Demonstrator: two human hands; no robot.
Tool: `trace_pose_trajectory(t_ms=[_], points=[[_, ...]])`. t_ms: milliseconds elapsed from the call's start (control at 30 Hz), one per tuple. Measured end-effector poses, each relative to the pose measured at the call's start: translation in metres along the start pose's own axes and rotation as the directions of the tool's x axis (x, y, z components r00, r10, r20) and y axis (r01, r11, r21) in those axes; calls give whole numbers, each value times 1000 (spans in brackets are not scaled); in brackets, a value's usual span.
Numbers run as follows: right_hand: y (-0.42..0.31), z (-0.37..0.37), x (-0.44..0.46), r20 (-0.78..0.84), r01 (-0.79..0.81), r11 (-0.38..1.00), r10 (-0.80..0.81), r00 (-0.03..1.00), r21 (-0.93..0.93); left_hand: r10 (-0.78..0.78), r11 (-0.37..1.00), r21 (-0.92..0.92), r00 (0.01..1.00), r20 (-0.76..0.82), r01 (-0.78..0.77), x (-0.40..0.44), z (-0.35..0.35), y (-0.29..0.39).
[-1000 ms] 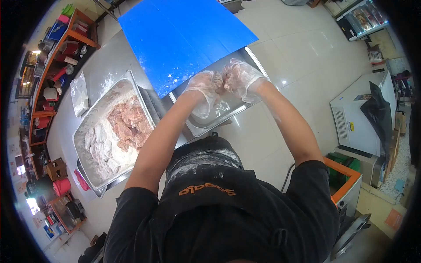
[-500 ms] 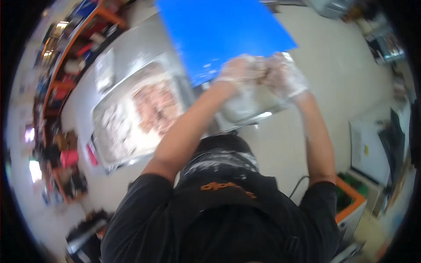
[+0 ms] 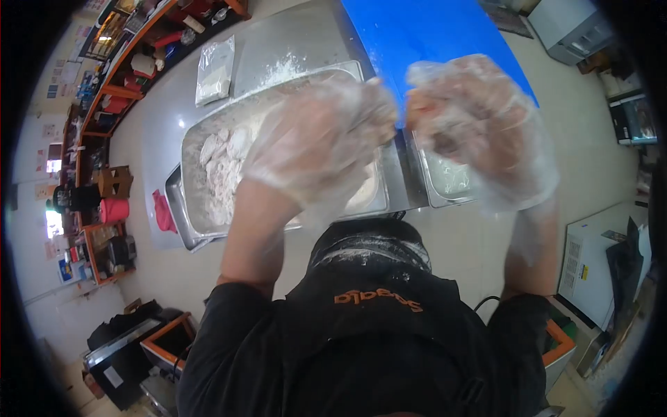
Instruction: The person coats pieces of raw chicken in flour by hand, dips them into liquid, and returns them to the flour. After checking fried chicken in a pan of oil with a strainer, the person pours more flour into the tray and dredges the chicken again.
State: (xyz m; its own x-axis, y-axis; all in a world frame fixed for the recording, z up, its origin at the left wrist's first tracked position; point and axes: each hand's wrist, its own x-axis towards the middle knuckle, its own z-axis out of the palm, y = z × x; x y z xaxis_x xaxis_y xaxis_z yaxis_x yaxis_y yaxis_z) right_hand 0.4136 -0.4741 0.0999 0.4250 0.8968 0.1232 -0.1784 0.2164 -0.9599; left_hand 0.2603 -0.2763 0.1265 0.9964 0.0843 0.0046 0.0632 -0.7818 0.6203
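Visibly, the metal tray (image 3: 192, 156) holds lumpy pieces (image 3: 224, 167); powdered white.

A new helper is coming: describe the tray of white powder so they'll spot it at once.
Find the steel table left of the blue board in the picture. On it, partly behind the left hand, sits a broad metal tray. White powder with coated lumps sets it apart from the neighbouring pan, partly behind the right hand.
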Motion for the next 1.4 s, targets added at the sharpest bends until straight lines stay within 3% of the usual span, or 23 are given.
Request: trace_pose_trajectory(t_ms=[33,133,233,300,333,367,467,533,600,633,667,767,833,900,967,1000,1067,1100,1167,1200,1267,1333,1400], points=[[9,18,9,8,-20,993,19,1000,118,39,999,-3,998,-45,-39,-10,-5,-12],[93,41,43,76,22,865,19,997,-501,-461,823,352,886,-46,446,-27,-8,-38],[121,82,55,100,12,314,266,959,-949,-614,789,117,773,158,603,-49,7,-117],[120,104,63,15,-43,173,319,948,-984,-645,754,-117,762,50,646,-78,-13,-135],[123,110,64,-74,-173,306,310,948,-936,-676,716,-236,737,1,658,-94,-22,-146],[123,120,64,-122,-242,365,321,939,-899,-594,587,-692,804,-16,420,-113,-17,-171],[105,151,78,-182,-315,400,336,924,-860,-679,564,-733,719,-151,380,-149,-56,-198],[119,173,92,-124,-270,415,346,930,-869,-696,655,-626,661,-281,424,-176,-70,-236],[138,199,114,-19,-163,364,367,930,-917,-728,685,-363,595,-340,632,-207,-94,-265],[151,211,127,47,-76,299,383,922,-951,-674,730,-193,646,-359,655,-225,-97,-290],[163,221,138,105,11,231,399,911,-973,-699,697,-54,661,-272,715,-238,-94,-307],[211,275,170,268,137,341,376,887,-930,-702,686,252,712,-16,682,-258,-89,-323],[246,303,195,128,96,84,624,771,-992,-588,759,350,809,6,549,-263,-72,-319],[288,313,206,8,-121,119,744,668,-986,-557,778,368,830,30,509,-259,-50,-329],[348,321,200,-165,-224,32,576,801,-974,-614,760,310,788,53,571,-240,-28,-355],[372,321,195,-245,-278,-1,474,846,-961,-659,699,323,750,-57,638,-232,-25,-357],[397,304,185,-318,-445,256,415,852,-858,-710,567,321,648,-276,758,-215,-21,-363],[401,299,186,-361,-504,384,386,849,-774,-694,577,355,671,-263,736,-206,-17,-375],[359,308,190,-360,-561,377,484,798,-737,-662,592,421,712,-232,687,-193,-4,-395],[336,313,191,-355,-589,371,532,769,-718,-747,580,103,578,-329,808,-190,-5,-393],[312,320,195,-336,-565,295,566,753,-770,-906,407,-535,257,-335,740,-183,-7,-389],[304,318,190,-272,-487,302,542,795,-819,-648,586,161,579,-496,794,-182,46,-460],[300,311,180,-150,-339,381,446,882,-860,-585,577,402,704,-403,710,-180,46,-464]])
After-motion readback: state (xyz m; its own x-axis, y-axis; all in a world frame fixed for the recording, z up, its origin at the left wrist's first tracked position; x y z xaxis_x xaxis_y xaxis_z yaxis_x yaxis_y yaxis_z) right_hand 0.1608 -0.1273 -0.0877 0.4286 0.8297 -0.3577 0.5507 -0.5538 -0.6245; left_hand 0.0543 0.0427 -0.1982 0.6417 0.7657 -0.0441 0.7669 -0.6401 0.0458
